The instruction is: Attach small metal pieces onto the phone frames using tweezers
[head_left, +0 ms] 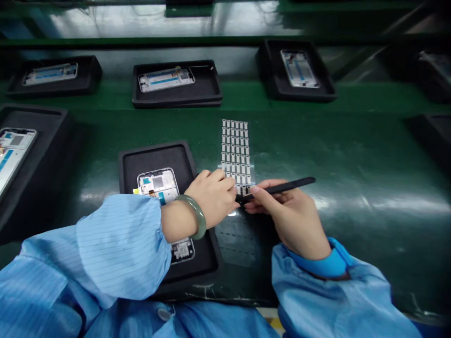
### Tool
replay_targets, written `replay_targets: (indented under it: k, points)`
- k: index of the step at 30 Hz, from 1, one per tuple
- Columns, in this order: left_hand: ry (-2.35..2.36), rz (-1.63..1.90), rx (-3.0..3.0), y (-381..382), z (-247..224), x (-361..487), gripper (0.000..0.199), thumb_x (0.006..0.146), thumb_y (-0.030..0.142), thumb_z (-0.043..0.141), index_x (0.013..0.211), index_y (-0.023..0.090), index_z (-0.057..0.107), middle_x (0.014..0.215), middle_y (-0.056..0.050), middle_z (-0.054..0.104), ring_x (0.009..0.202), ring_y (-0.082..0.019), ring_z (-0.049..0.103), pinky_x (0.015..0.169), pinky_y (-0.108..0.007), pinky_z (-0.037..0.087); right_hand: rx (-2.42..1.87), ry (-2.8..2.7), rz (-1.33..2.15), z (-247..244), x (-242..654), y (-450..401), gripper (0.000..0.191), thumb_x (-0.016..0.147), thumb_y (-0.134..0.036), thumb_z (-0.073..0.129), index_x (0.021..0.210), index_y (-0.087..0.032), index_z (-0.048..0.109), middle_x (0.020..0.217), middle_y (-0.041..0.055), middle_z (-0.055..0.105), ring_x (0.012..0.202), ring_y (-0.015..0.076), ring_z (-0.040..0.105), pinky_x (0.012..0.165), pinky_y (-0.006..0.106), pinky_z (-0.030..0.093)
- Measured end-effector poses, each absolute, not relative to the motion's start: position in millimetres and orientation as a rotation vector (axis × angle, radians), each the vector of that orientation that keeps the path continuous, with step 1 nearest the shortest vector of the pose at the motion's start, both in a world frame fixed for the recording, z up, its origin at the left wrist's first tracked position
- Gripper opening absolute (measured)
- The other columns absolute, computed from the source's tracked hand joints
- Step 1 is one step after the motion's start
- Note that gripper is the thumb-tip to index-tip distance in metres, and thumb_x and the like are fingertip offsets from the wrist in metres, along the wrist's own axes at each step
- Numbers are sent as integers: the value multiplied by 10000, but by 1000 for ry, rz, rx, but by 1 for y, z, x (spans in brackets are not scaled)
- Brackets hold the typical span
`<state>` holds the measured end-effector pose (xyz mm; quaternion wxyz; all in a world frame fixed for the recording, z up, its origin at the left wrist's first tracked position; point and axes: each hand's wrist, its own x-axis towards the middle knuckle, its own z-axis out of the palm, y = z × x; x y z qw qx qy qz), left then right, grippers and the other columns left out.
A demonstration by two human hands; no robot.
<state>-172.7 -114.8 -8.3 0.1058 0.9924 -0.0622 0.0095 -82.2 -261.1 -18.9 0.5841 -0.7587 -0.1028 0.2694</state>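
Note:
My right hand [294, 213] grips a pair of black tweezers [294, 184], whose tips point left toward the lower edge of a sheet of small stickers [235, 145]. The stickers are pale with dark centres and lie in rows on a clear backing. My left hand [214, 197] is closed at the sheet's lower left, its fingertips close to the tweezer tips; what they pinch, if anything, is hidden. Beneath my left forearm a silver phone frame [165, 180] rests in a black tray [155, 157], its middle covered by my wrist and sleeve.
Along the back stand more black trays with phone frames: one at left [88, 77], one in the middle [207, 87], one at right [271, 70]. Another tray [52, 122] is close on my left. Everything sits on a shiny green surface [352, 164].

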Motion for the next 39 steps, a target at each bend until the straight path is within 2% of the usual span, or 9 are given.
replay_targets:
  k: [12,21,26,30,34,37,39]
  points:
    - [-182,-4,2904,-114,-6,-173,363,844,426,604,1058,133,627,1125,-65,588,1014,-243,471,753,-361,352,-1832,-256,651,-16,-83,-262,274,708,-376,735,793,-172,575,602,-9,633,529,129,647,514,191,554]
    - [-165,-9,2889,-114,-5,-174,332,847,401,606,1052,140,627,1097,-55,594,1007,-238,475,755,-363,362,-1800,-261,683,-16,-83,-262,274,704,-379,736,815,-177,587,607,-6,630,532,129,639,516,202,555]
    - [-165,-1,2887,-114,-4,-174,324,837,398,618,1035,142,632,1109,-55,590,1016,-247,477,771,-377,376,-1733,-239,679,-19,-80,-264,308,651,-371,778,800,-173,594,582,-17,620,486,116,615,469,189,530]
    - [-143,16,2873,-117,-5,-176,362,814,405,644,1064,145,612,1106,-58,592,1012,-252,488,788,-392,392,-1544,-144,782,-13,-76,-262,248,634,-304,790,732,-169,607,619,6,641,463,76,566,442,143,483]
    - [-79,46,2770,-112,4,-181,445,819,407,642,1162,142,540,1137,-62,584,1028,-221,502,817,-350,410,-1420,26,783,-2,-71,-258,294,505,-257,846,649,-160,609,603,14,638,427,45,511,401,97,446]
    - [30,116,2777,-90,20,-196,309,879,373,564,1108,166,564,1116,-53,587,1022,-209,510,814,-342,416,-1389,68,737,6,-70,-254,338,435,-239,863,638,-167,602,586,10,637,409,38,498,390,82,434]
    - [142,106,2854,-67,30,-214,205,904,310,521,1037,174,597,1059,-51,601,990,-221,521,806,-359,421,-1394,15,725,12,-72,-248,332,450,-243,856,650,-174,601,599,15,649,412,43,508,400,90,445]
